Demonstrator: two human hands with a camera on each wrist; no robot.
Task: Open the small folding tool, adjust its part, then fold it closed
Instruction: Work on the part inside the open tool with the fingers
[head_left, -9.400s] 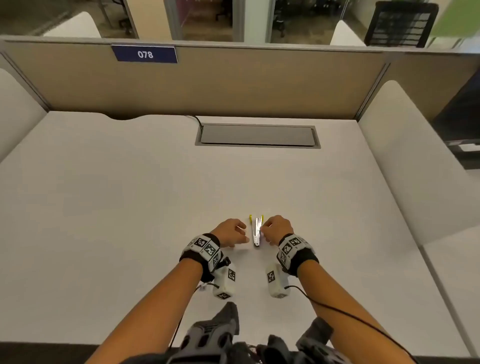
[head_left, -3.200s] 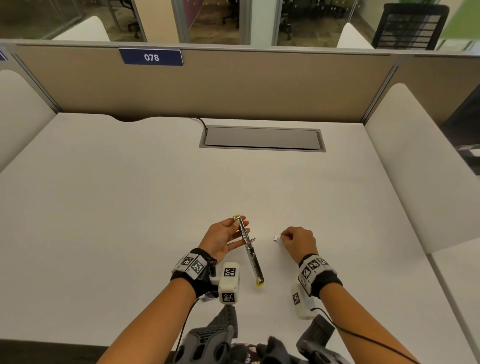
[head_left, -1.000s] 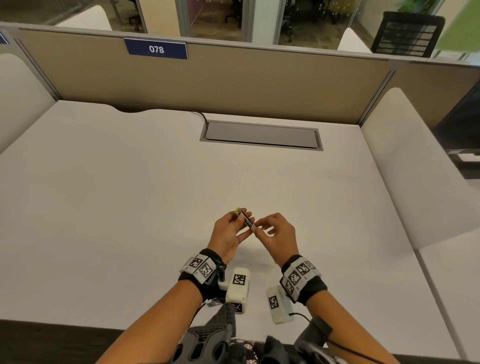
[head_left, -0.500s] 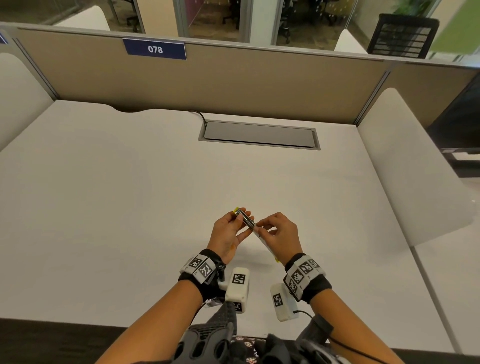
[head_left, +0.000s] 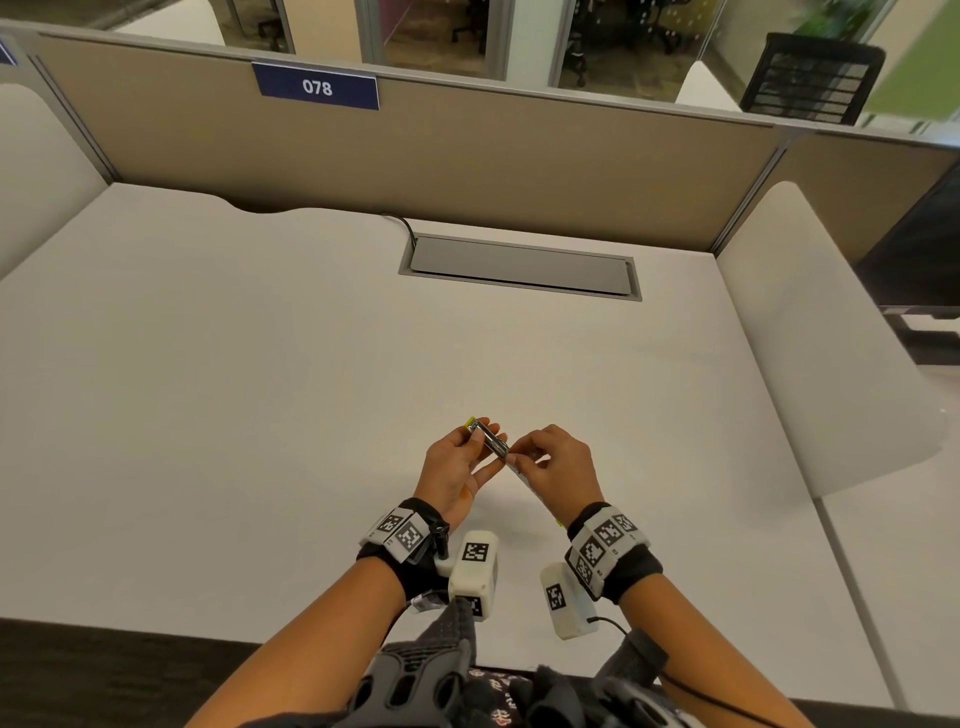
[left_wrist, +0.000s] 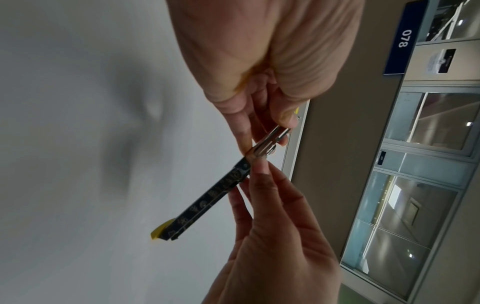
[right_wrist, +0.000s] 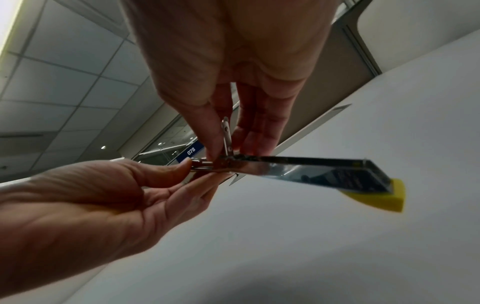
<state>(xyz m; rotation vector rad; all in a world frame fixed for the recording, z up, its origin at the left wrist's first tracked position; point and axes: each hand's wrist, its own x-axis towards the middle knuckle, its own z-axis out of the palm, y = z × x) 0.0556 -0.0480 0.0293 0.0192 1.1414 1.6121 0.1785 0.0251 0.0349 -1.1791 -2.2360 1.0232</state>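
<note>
The small folding tool (head_left: 489, 440) is unfolded into one straight line and held above the white desk (head_left: 260, 415). It has metal handles with a yellow tip (head_left: 470, 421) at each end. My left hand (head_left: 485, 451) grips the far handle between thumb and fingers. My right hand (head_left: 519, 458) pinches the tool at its middle hinge. In the right wrist view the right fingertips (right_wrist: 215, 150) hold a thin metal part (right_wrist: 226, 133) that stands up from the hinge. The printed near handle (left_wrist: 215, 195) juts free toward me; in the head view my right hand hides most of it.
A grey cable hatch (head_left: 519, 265) is set into the desk at the back, with a cable (head_left: 400, 223) beside it. Beige partition walls (head_left: 467, 166) close off the rear and both sides. The desk's front edge (head_left: 156, 631) lies just below my wrists.
About 3 s ago my right hand was down on the desk; it has since come to the tool's hinge, and the tool is raised. Over the last second both hands barely move.
</note>
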